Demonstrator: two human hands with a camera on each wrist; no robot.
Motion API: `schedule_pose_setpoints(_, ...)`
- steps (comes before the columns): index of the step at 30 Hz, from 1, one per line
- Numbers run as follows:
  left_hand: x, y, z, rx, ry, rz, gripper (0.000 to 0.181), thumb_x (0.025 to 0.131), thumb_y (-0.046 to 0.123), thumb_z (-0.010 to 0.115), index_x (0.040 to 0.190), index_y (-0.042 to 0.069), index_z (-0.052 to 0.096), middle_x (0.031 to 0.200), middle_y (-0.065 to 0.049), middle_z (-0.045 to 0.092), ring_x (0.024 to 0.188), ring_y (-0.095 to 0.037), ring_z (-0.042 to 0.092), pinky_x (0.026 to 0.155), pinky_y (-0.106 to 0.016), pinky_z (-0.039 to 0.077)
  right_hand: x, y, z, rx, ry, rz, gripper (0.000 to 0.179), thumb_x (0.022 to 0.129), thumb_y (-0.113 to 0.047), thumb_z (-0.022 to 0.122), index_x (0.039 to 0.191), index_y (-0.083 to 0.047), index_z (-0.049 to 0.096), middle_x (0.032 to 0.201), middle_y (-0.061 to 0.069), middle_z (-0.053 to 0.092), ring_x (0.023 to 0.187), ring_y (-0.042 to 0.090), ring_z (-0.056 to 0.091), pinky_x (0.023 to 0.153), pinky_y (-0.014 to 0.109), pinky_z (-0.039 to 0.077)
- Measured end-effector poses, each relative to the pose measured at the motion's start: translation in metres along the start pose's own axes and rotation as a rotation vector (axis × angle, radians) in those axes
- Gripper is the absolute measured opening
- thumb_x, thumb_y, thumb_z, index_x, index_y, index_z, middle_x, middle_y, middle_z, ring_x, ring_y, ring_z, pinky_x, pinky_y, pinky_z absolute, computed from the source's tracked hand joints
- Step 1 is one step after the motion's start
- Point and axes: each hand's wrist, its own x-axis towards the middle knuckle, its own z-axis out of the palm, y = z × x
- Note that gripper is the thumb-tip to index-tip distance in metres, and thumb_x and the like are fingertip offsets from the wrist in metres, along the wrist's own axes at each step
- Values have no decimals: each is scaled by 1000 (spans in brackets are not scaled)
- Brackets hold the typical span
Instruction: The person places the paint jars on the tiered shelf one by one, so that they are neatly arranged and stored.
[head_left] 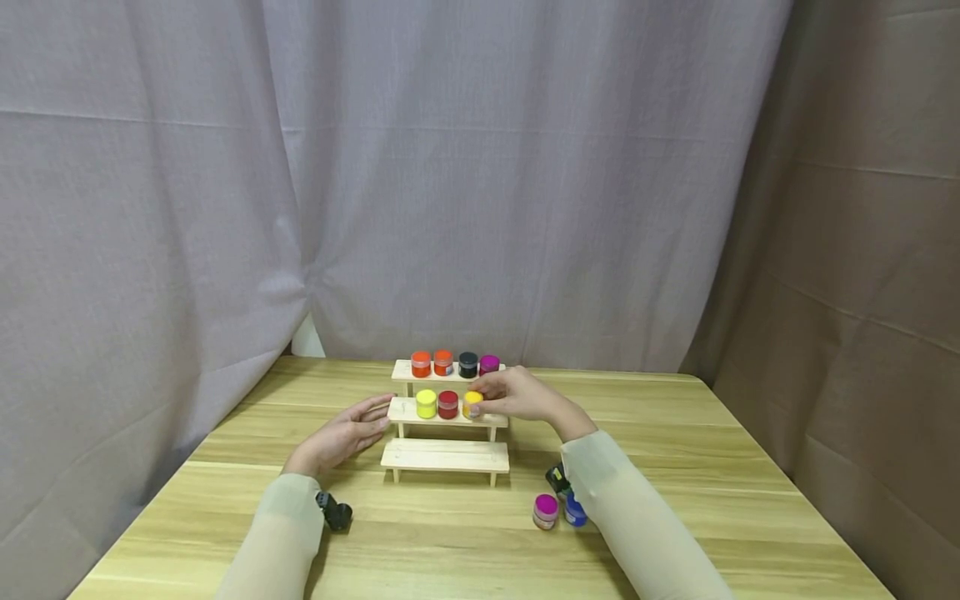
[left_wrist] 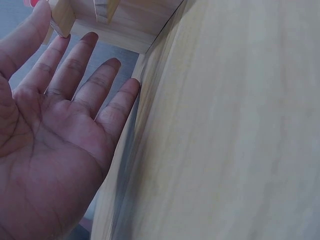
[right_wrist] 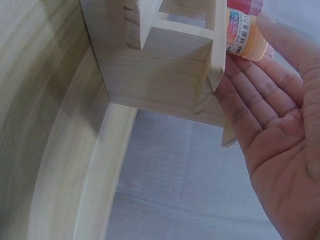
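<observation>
A three-step wooden display stand (head_left: pixel 444 454) stands on the table. My right hand (head_left: pixel 517 394) holds an orange-yellow paint jar (head_left: pixel 472 405) at the right of the middle step, thumb and fingers on either side of it. The jar's printed label (right_wrist: pixel 237 31) shows in the right wrist view. To its left on that step are a dark red jar (head_left: pixel 447 406) and a bright yellow jar (head_left: pixel 426 405). My left hand (head_left: pixel 345 433) has its fingers extended, fingertips right at the left end of the middle step; its palm (left_wrist: pixel 60 135) holds nothing.
Two orange-red jars (head_left: pixel 422 364), a black jar (head_left: pixel 468 365) and a purple jar (head_left: pixel 489 364) line the top step. On the table near my right forearm stand a magenta-lidded jar (head_left: pixel 545 512) and a blue jar (head_left: pixel 575 510). Grey curtain (head_left: pixel 525 208) hangs behind the table.
</observation>
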Motion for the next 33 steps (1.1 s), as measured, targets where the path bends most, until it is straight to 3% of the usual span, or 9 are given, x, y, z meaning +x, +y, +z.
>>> schedule_pose_setpoints(9, 0, -2, 0, 0, -8, 3, 67, 104, 12, 54, 161, 6, 19, 164, -24, 16, 151, -35, 16, 123, -48, 19, -7, 2, -3, 26, 2, -24, 36, 93, -25, 75, 123, -7, 70, 113, 3, 74, 98, 13, 71, 87, 25, 59)
schedule_pose_setpoints(17, 0, -1, -1, 0, -5, 1, 66, 104, 12, 54, 161, 7, 20, 164, -24, 16, 151, -35, 16, 123, -48, 19, -23, 8, -10, 40, 23, -35, 31, 95, -20, 72, 122, -5, 70, 112, 3, 74, 100, 13, 71, 88, 25, 59)
schedule_pose_setpoints(26, 0, 0, 1, 6, 0, 2, 65, 104, 11, 54, 160, 7, 21, 164, -24, 17, 151, -36, 17, 123, -48, 20, -59, 15, -21, 70, -6, 9, 39, 97, -24, 69, 125, 2, 66, 117, 12, 72, 106, 22, 70, 93, 34, 58)
schedule_pose_setpoints(33, 0, 0, -2, 5, -7, 8, 65, 105, 10, 53, 160, 6, 20, 164, -25, 16, 151, -36, 17, 123, -48, 19, -91, 20, -26, 58, -1, 49, 35, 97, -30, 70, 124, -9, 68, 115, 4, 73, 104, 17, 70, 91, 31, 59)
